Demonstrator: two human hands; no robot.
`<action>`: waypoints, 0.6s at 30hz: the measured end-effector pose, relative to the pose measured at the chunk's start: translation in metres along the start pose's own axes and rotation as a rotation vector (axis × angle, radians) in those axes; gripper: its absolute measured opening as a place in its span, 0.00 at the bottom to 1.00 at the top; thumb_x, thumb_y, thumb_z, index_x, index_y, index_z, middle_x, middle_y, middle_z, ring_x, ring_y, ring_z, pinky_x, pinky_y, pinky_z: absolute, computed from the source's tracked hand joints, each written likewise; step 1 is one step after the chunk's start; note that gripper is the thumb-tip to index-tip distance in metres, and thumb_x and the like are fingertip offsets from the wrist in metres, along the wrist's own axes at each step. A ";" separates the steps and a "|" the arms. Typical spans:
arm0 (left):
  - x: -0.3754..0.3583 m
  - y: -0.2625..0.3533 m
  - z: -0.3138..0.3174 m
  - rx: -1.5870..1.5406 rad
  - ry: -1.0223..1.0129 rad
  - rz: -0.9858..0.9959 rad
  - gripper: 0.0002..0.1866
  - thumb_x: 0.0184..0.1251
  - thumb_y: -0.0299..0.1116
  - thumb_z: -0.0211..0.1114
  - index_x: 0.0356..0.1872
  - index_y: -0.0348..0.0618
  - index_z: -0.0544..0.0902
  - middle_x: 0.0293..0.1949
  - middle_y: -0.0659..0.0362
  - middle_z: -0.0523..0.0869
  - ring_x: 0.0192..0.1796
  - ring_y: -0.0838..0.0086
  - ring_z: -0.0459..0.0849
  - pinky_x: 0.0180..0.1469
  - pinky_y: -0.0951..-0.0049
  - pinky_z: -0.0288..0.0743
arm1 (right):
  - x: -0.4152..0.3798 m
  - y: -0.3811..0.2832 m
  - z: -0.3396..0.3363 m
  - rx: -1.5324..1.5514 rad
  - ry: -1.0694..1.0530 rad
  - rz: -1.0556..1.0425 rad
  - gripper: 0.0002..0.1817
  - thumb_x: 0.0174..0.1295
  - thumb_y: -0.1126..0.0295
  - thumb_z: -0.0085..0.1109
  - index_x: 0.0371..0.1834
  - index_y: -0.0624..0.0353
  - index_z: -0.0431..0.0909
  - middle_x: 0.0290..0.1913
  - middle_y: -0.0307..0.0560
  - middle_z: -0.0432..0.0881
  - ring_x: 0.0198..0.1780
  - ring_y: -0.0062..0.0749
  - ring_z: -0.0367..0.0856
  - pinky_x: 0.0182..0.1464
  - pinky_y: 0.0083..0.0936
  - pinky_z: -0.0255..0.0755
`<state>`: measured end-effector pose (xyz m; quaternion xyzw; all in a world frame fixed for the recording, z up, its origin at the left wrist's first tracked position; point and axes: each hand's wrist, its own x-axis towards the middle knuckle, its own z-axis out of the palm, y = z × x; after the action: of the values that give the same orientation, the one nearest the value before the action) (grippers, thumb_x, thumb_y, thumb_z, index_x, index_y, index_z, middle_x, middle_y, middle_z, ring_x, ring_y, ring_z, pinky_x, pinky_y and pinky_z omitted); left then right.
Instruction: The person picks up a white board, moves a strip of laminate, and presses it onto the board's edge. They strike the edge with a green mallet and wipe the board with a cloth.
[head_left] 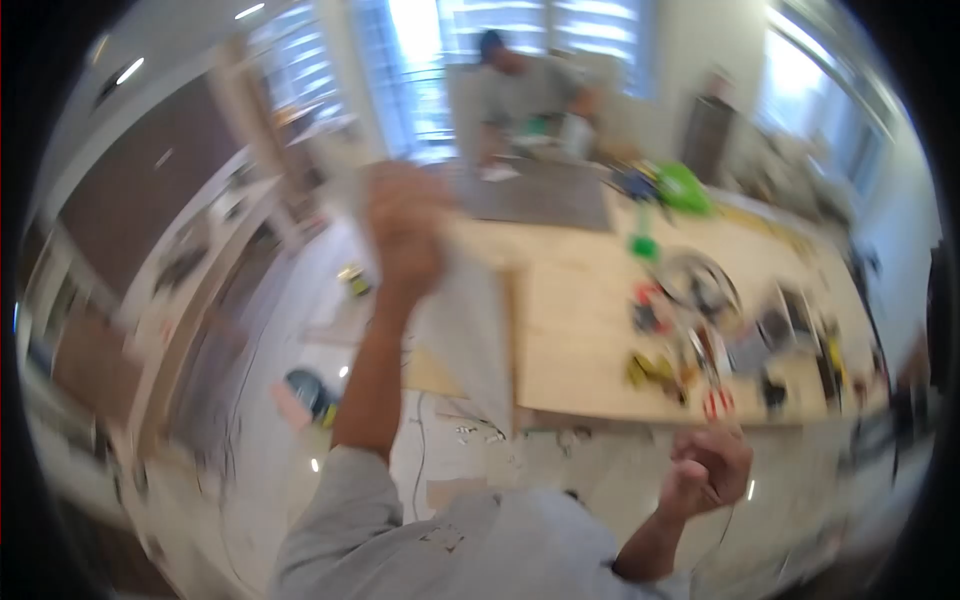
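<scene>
While raised, left hand (405,232) grips pale sheet (470,330); right hand (708,470) curled.

Blurred view of a bright room. Tall windows (500,40) with blinds glow across the top centre, and another window (815,80) blazes at upper right. A pale wooden worktop (570,300) fills the middle right, a grey mat (540,195) at its far end. Pale glossy floor (290,330) runs down the left. Dark brown wall panel (140,170) at upper left, ceiling lights (130,70) above it.
</scene>
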<state>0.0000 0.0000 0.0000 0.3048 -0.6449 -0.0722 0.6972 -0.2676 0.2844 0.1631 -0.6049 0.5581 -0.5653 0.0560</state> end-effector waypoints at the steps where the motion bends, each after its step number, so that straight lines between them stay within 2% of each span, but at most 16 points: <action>1: 0.027 0.046 0.013 -0.138 -0.010 -0.129 0.13 0.72 0.30 0.58 0.25 0.44 0.82 0.29 0.57 0.84 0.35 0.63 0.80 0.51 0.60 0.67 | 0.010 0.018 -0.013 0.046 -0.009 0.066 0.24 0.72 0.52 0.76 0.43 0.65 0.82 0.30 0.44 0.81 0.28 0.24 0.75 0.30 0.17 0.65; 2: 0.040 0.063 0.024 -0.038 -0.064 -0.122 0.13 0.72 0.29 0.57 0.24 0.43 0.81 0.28 0.58 0.83 0.33 0.63 0.79 0.51 0.60 0.66 | 0.018 0.041 -0.025 0.094 -0.050 0.140 0.21 0.73 0.56 0.75 0.42 0.65 0.82 0.31 0.43 0.81 0.29 0.23 0.75 0.30 0.16 0.65; 3: 0.086 -0.002 0.031 0.023 -0.076 0.218 0.13 0.72 0.28 0.57 0.24 0.42 0.80 0.27 0.59 0.83 0.31 0.63 0.77 0.50 0.61 0.66 | 0.001 0.143 0.065 0.260 0.129 -0.016 0.18 0.75 0.59 0.73 0.42 0.65 0.81 0.31 0.42 0.80 0.29 0.21 0.75 0.31 0.16 0.66; 5: 0.141 -0.033 0.033 0.076 -0.161 0.493 0.17 0.76 0.32 0.54 0.23 0.42 0.80 0.26 0.59 0.81 0.31 0.67 0.73 0.49 0.63 0.63 | 0.006 0.221 0.179 0.468 0.229 0.000 0.12 0.76 0.67 0.71 0.42 0.65 0.81 0.33 0.41 0.80 0.31 0.18 0.76 0.32 0.16 0.68; 6: 0.145 -0.011 0.020 -0.002 -0.034 0.268 0.20 0.78 0.34 0.53 0.23 0.42 0.81 0.25 0.59 0.81 0.31 0.70 0.71 0.49 0.64 0.62 | 0.053 0.150 0.113 0.255 0.014 0.078 0.09 0.76 0.70 0.70 0.42 0.65 0.81 0.34 0.40 0.80 0.32 0.17 0.76 0.33 0.15 0.69; 8: 0.170 -0.013 -0.051 0.067 -0.178 0.332 0.19 0.77 0.34 0.52 0.23 0.41 0.80 0.25 0.58 0.81 0.31 0.69 0.71 0.48 0.64 0.63 | 0.012 0.128 0.199 0.401 -0.067 0.231 0.05 0.75 0.75 0.68 0.42 0.65 0.81 0.35 0.39 0.81 0.34 0.16 0.77 0.36 0.15 0.71; 10: 0.189 -0.026 -0.055 0.067 -0.174 0.385 0.18 0.77 0.33 0.53 0.23 0.41 0.80 0.25 0.59 0.82 0.31 0.68 0.73 0.48 0.63 0.64 | 0.026 0.141 0.240 0.380 -0.139 0.254 0.04 0.73 0.78 0.69 0.41 0.65 0.82 0.36 0.38 0.82 0.34 0.16 0.79 0.39 0.15 0.74; 13: 0.197 -0.032 -0.046 0.061 -0.105 0.411 0.16 0.76 0.31 0.54 0.24 0.42 0.81 0.25 0.59 0.83 0.31 0.64 0.76 0.50 0.62 0.66 | 0.041 0.162 0.266 0.357 -0.208 0.139 0.03 0.77 0.77 0.66 0.42 0.62 0.82 0.32 0.34 0.79 0.29 0.12 0.74 0.32 0.14 0.68; 18: 0.202 -0.044 -0.048 0.111 0.010 0.445 0.17 0.78 0.32 0.52 0.26 0.41 0.82 0.26 0.59 0.84 0.33 0.62 0.80 0.54 0.60 0.68 | 0.050 0.174 0.304 0.279 -0.353 0.159 0.07 0.77 0.72 0.68 0.40 0.62 0.82 0.29 0.32 0.79 0.29 0.11 0.72 0.32 0.14 0.66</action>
<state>0.0903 -0.1191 0.1502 0.1932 -0.6959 0.1206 0.6811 -0.1603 0.0113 -0.0351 -0.6347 0.5020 -0.5164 0.2803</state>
